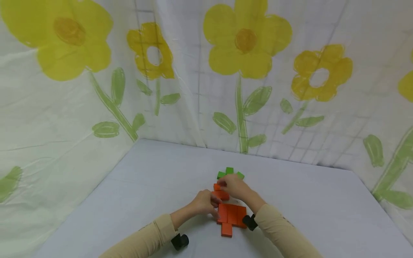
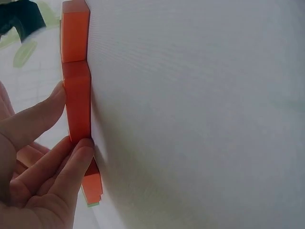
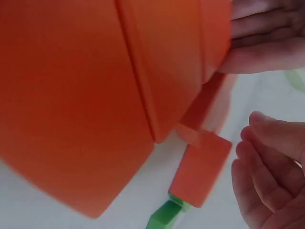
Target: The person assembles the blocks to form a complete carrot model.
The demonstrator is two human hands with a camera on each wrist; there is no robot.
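Three long orange blocks (image 1: pixel 232 215) lie side by side on the table, a smaller orange block (image 1: pixel 227 229) at their near edge. My left hand (image 1: pixel 204 203) is at the left one's side; in the left wrist view its thumb touches that block (image 2: pixel 78 102) and its extended fingers (image 2: pixel 71 176) meet the far end. Beyond lies a crosswise orange row (image 1: pixel 220 195), topped by a small orange block (image 1: pixel 217 187). Beside that block is my right hand (image 1: pixel 237 186), fingers loosely bent; the right wrist view shows a gap between its fingertips and the small block (image 3: pixel 202 167).
Several green blocks (image 1: pixel 229 170) fan out just beyond the orange ones, partly covered by the right hand. The pale table (image 1: pixel 161 172) ends at a flower-printed cloth (image 1: pixel 190 118) along its back and left. Black wrist cameras (image 1: pixel 180 242) hang below both sleeves.
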